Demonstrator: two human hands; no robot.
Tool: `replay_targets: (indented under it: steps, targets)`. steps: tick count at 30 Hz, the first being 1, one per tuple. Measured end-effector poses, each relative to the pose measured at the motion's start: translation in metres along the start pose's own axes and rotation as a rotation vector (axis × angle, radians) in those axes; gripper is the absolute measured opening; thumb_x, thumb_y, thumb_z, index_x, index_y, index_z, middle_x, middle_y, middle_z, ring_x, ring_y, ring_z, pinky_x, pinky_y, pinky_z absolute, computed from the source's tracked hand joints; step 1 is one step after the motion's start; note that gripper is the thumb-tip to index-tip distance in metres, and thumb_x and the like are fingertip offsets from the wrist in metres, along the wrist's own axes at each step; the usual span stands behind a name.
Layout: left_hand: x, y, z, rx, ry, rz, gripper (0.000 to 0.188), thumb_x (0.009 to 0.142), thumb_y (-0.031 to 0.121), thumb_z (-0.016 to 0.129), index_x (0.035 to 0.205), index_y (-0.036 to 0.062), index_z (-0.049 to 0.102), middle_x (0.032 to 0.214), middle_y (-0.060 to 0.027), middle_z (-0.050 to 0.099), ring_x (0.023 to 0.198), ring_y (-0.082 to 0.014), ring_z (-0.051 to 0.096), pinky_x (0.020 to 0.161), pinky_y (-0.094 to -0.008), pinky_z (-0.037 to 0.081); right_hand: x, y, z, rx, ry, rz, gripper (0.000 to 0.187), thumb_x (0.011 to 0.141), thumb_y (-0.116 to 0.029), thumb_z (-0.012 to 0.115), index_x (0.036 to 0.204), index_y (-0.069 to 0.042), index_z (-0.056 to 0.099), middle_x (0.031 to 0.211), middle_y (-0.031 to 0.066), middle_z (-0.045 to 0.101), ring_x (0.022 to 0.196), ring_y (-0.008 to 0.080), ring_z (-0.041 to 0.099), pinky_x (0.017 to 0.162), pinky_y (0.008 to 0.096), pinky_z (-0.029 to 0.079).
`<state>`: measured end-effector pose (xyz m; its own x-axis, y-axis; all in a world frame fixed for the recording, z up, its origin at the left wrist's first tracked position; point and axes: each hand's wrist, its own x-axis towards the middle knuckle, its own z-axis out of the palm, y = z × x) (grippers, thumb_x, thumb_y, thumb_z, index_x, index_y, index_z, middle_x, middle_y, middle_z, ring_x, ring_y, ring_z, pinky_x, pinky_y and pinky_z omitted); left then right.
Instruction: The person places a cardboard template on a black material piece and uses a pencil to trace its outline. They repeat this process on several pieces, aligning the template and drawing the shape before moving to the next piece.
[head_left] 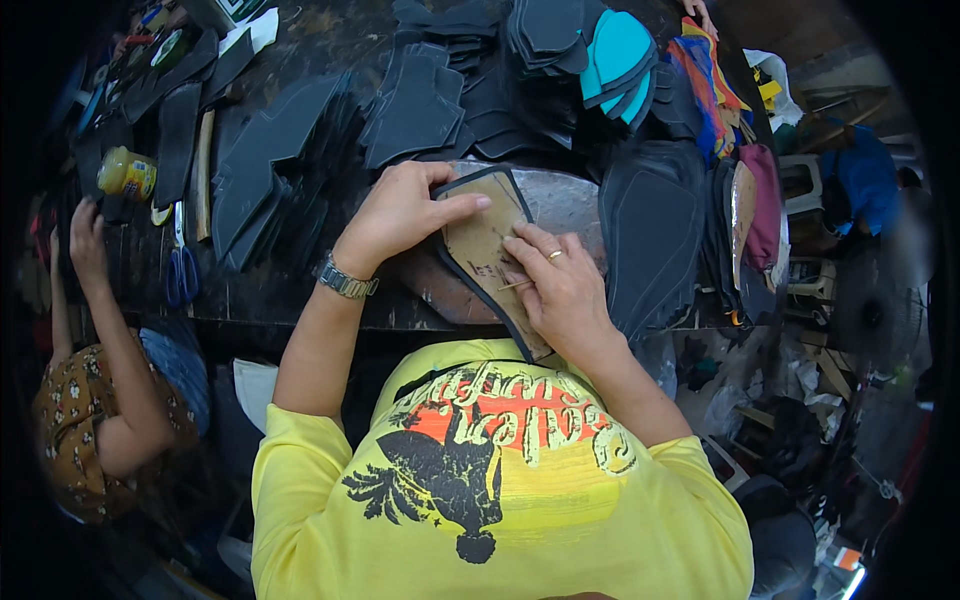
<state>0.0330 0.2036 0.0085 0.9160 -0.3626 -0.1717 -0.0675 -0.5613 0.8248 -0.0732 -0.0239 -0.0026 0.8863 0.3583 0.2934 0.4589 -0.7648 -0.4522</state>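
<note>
From my end, the left hand (405, 212) and right hand (560, 280) hide parts of the tan template (472, 238), top-edge hand (699, 14) is cut off, fan (868, 308) too blurry.

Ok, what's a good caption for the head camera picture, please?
Left hand and right hand on a tan piece edged by black material, with dark stacked pieces beyond.

Jar (127, 174): yellowish, ten o'clock.
Wooden stick (205, 175): ten o'clock, nearer centre.
Scissors (180, 256): blue-handled, nine o'clock, blades toward twelve.
Multicoloured cloth (700, 85): between one and two o'clock.
Maroon cloth (763, 200): two o'clock.
Co-worker's top (85, 430): brown, patterned, eight o'clock.
</note>
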Motion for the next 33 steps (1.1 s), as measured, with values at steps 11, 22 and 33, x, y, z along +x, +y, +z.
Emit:
replay_targets:
  steps: [11,22,33]
  targets:
    - [-0.008,0.012,0.011,0.311,0.121,0.045,0.044,0.082,0.027,0.085,0.113,-0.0016,0.072,0.094,-0.0194,0.074,0.085,-0.0346,0.073,0.077,-0.0411,0.056,0.008,0.003,-0.004,0.018,-0.024,-0.012,0.041,0.082,-0.004,0.076,0.122,-0.004,0.068,0.129,0.0108,0.067,0.102,0.0331,0.063,0.089,0.0423,0.053]
    - [-0.042,0.022,0.036,0.42,0.098,0.451,0.032,0.086,0.019,0.079,0.114,0.0066,0.068,0.111,-0.0102,0.067,0.106,-0.0345,0.066,0.089,-0.0426,0.056,0.016,0.024,-0.015,0.173,0.009,0.011,0.025,0.096,-0.011,0.064,0.12,-0.003,0.069,0.128,0.013,0.065,0.113,0.0336,0.059,0.1,0.0428,0.049]
    - [-0.059,0.032,0.05,0.532,0.018,0.428,0.05,0.091,0.023,0.075,0.137,0.0091,0.061,0.129,-0.0169,0.056,0.121,-0.0342,0.06,0.096,-0.0429,0.054,0.027,0.044,-0.003,1.081,0.257,0.447,0.021,0.112,-0.017,0.053,0.115,0.0,0.065,0.1,0.0057,0.069,0.093,0.0121,0.07,0.082,0.0239,0.055]
